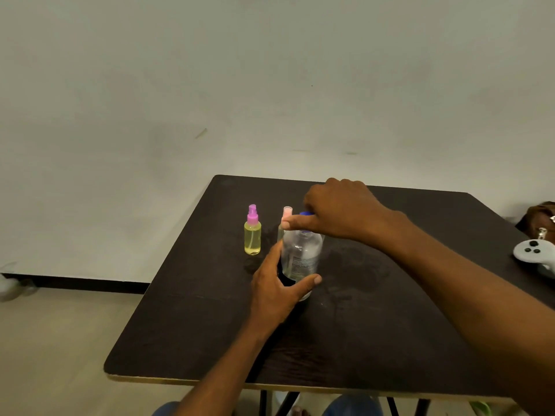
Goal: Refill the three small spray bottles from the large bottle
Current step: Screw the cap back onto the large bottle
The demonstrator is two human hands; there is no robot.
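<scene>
large bottle [300,259] | blue cap [306,214] (mostly hidden) under right hand [342,208]

A dark bench [390,325] carries a yellow spray bottle [252,235], a pink-capped spray bottle [286,213], a large clear bottle [300,259] and, at its right edge, a white controller [533,253].

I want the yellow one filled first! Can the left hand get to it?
Probably yes. The yellow spray bottle stands close by, with bare table between, but the left hand grips the large bottle and must let go first.
</scene>
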